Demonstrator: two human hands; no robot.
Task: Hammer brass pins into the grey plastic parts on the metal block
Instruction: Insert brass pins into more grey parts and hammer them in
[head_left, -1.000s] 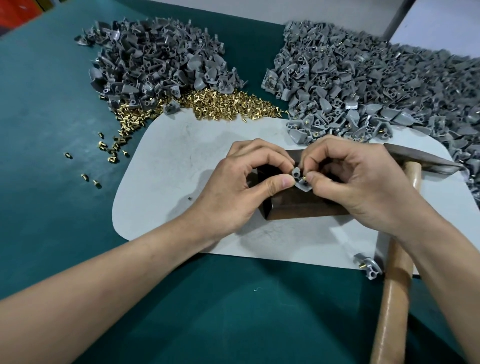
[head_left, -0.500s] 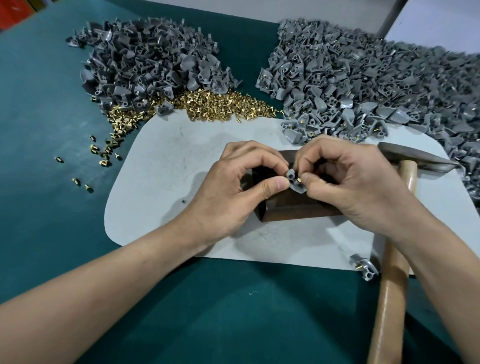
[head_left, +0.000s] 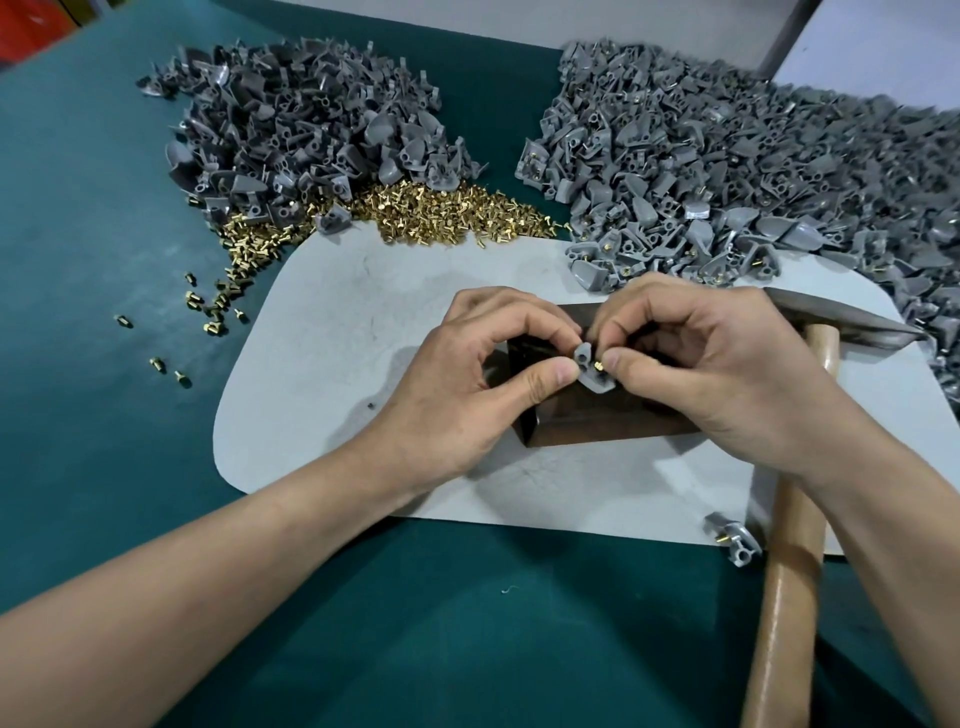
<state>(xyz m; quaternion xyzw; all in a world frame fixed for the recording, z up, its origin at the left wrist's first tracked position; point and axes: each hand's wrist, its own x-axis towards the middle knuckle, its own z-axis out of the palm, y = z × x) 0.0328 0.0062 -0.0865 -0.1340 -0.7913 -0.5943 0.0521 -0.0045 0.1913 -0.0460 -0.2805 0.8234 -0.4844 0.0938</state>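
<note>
While both hands meet above the metal block (head_left: 597, 431), the grey plastic part (head_left: 589, 375) sits between the two sets of fingertips, over the block's top face; contact with the block cannot be confirmed. The left hand (head_left: 467, 389) has its fingers curled, and thumb and forefinger pinch the part from its left side, the thumb (head_left: 556, 375) pressed against its near edge. The right hand (head_left: 727, 374) is likewise curled, and its thumb (head_left: 626, 361) and forefinger nip a brass pin (head_left: 598, 366) just right of the left thumb tip, its head at the part's right side. How deep the pin sits cannot be told. The hammer (head_left: 784, 587) lies unheld beneath the right wrist, its head beyond the right knuckles. One loose grey part with a pin (head_left: 733, 541) rests near the right forearm, beside the handle. Beyond the fingers, at the far edge of the white mat (head_left: 363, 322), lie a heap of brass pins (head_left: 431, 213), a pile of grey parts (head_left: 301, 130) to the left and a larger pile (head_left: 727, 156) to the right.
</note>
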